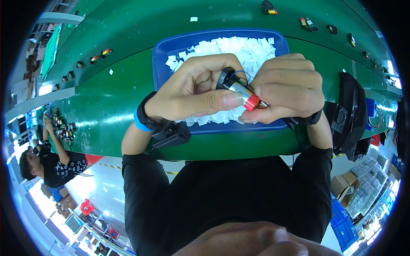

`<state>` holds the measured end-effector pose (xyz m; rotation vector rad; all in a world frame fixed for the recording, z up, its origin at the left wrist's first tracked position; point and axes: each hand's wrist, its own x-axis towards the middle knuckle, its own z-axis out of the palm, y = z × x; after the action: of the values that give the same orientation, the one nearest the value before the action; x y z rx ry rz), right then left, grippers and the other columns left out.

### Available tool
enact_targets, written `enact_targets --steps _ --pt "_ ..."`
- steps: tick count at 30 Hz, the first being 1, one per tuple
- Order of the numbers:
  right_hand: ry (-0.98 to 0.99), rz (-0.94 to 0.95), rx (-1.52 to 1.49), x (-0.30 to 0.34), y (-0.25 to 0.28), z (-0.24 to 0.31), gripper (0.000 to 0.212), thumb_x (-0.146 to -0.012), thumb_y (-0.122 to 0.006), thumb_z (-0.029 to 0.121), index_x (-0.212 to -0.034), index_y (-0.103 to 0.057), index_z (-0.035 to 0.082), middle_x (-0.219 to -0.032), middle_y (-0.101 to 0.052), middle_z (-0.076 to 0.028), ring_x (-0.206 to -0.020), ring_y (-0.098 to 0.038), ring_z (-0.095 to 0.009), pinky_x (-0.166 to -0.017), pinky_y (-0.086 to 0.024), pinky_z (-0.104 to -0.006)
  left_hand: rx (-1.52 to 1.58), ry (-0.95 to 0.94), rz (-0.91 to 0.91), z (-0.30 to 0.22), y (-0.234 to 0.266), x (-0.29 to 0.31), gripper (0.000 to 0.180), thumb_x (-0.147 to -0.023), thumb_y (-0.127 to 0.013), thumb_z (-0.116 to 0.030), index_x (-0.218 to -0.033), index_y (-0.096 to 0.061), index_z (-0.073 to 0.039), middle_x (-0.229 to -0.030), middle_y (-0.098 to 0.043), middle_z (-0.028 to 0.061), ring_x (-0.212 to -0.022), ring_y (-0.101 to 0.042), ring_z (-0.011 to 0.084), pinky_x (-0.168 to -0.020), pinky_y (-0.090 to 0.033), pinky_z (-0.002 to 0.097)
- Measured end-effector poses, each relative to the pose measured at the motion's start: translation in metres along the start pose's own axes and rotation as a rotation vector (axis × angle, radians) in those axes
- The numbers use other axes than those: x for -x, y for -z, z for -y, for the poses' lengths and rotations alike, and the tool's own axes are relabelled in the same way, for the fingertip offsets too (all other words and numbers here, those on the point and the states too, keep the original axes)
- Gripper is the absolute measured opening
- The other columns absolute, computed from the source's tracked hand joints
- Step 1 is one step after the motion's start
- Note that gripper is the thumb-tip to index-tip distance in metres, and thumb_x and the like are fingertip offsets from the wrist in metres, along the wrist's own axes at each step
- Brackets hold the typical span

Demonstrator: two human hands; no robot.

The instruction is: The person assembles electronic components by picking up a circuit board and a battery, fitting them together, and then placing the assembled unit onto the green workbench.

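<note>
My left hand (188, 91) is closed round a cylindrical battery assembly, its thumb lying along the silver side. The battery (243, 94) has a silver body and a red end that tilts down to the right. A round black part (225, 78) sits at its upper left end, and a thin blue wire (243, 73) loops above it. My right hand (290, 87) is curled shut beside the red end. A small dark metallic piece (264, 104) shows between its fingers, too little to name. Both hands are above a blue tray (159, 70) of white square pieces (222, 46).
The tray stands on a green table (115, 94). More battery assemblies (308, 24) lie in rows along the far side. A black bag (352, 111) rests at the right. At the far left, another person (53, 164) sits by a pile of assemblies (64, 128).
</note>
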<state>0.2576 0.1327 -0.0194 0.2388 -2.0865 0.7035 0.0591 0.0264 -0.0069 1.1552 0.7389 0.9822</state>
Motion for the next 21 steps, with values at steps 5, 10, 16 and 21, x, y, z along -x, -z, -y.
enact_targets --steps 5,10,16,21 --pt "-0.011 0.012 0.053 -0.001 0.005 0.0 0.042 -0.067 -0.091 0.03 -0.058 -0.06 0.004 -0.062 -0.062 -0.007 -0.054 -0.064 -0.021 -0.048 -0.049 -0.027 0.205 0.03 0.011 0.007 -0.002 -0.001 0.028 -0.096 -0.068 -0.018 -0.108 -0.056 0.004 -0.073 -0.057 0.001 -0.043 -0.04 0.001 -0.039 -0.024 0.0178" --pt "-0.269 0.088 -0.062 -0.002 0.008 0.008 0.035 -0.066 -0.092 0.023 -0.069 -0.064 0.003 -0.068 -0.065 -0.008 -0.062 -0.066 -0.021 -0.057 -0.051 -0.0277 0.294 0.124 -0.018 0.001 -0.003 -0.001 0.028 -0.097 -0.067 -0.02 -0.108 -0.055 0.003 -0.065 -0.054 0.0 -0.042 -0.038 0.0011 -0.039 -0.023 0.0186" --pt "-0.343 -0.114 -0.208 0.005 -0.003 0.008 0.036 -0.065 -0.093 0.013 -0.085 -0.066 0.001 -0.078 -0.069 -0.01 -0.073 -0.068 -0.022 -0.064 -0.05 -0.0285 0.154 0.057 -0.077 -0.003 -0.001 -0.001 0.029 -0.097 -0.067 -0.022 -0.109 -0.056 0.002 -0.061 -0.052 -0.0005 -0.042 -0.036 0.0014 -0.039 -0.022 0.0196" --pt "-0.393 -0.003 -0.182 0.004 0.004 0.008 0.034 -0.065 -0.093 0.014 -0.082 -0.066 0.001 -0.077 -0.069 -0.01 -0.071 -0.066 -0.021 -0.063 -0.049 -0.0291 0.207 0.118 -0.08 -0.003 -0.002 0.0 0.028 -0.098 -0.066 -0.022 -0.109 -0.056 0.002 -0.062 -0.053 0.0 -0.041 -0.035 0.0014 -0.039 -0.022 0.0201"
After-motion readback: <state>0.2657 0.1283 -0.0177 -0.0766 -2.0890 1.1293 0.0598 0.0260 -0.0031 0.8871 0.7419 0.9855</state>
